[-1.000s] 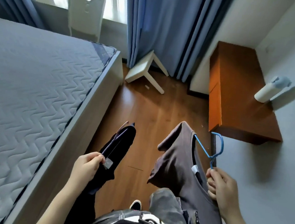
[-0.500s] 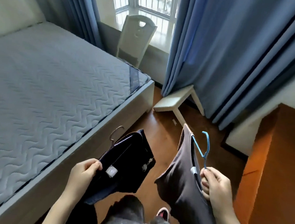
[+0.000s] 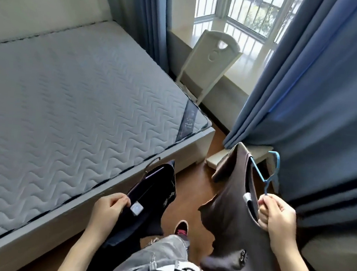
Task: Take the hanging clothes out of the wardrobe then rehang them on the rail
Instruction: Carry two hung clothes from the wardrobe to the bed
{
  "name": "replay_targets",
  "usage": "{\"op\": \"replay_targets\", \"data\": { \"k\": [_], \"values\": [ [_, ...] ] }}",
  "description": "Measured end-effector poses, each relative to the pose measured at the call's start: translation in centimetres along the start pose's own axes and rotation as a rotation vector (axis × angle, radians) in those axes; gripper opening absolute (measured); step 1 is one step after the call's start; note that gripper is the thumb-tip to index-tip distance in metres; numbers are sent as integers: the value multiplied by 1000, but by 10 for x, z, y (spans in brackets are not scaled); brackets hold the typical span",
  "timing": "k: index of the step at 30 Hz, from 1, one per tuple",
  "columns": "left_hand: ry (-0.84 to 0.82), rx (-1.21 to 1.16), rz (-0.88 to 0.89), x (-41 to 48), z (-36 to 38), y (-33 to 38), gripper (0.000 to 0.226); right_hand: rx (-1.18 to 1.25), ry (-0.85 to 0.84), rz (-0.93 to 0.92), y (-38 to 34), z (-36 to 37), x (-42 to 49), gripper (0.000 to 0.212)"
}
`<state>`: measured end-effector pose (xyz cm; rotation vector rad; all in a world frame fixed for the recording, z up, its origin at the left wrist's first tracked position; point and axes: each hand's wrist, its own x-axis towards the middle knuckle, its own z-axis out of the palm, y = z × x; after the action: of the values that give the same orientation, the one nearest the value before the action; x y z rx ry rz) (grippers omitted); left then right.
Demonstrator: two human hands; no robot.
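With my left hand (image 3: pixel 108 210) pinching the black top (image 3: pixel 157 198) at its collar and my right hand (image 3: pixel 278 213) closed on the brown shirt's (image 3: pixel 229 205) blue hanger (image 3: pixel 269 174), I should carry both high and apart between the bed (image 3: pixel 68 109) edge and the curtain (image 3: pixel 325 104), where only a narrow strip of floor (image 3: pixel 191 183) lies open.

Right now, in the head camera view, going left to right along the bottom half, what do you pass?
Mattress → left hand → black garment → brown shirt → blue hanger → right hand → blue curtain.
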<state>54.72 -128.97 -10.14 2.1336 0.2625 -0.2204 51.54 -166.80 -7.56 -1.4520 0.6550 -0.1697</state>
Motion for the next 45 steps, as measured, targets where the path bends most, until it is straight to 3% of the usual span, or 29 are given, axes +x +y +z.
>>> {"op": "replay_targets", "data": {
  "k": [10, 15, 24, 34, 45],
  "values": [
    [-51, -23, 53, 186, 74, 141, 21, 109, 41, -23, -94, 27, 204, 29],
    [-37, 5, 90, 267, 120, 196, 33, 120, 31, -14, -122, 41, 301, 29],
    [-53, -60, 72, 377, 171, 274, 30, 201, 47, 47, -154, 68, 411, 34],
    [-11, -230, -88, 505, 157, 227, 27, 207, 81, 94, -141, 152, 456, 32],
    [-56, -265, -209, 718, 45, 101, 34, 117, 165, 36, -99, 348, 482, 24]
  ]
}}
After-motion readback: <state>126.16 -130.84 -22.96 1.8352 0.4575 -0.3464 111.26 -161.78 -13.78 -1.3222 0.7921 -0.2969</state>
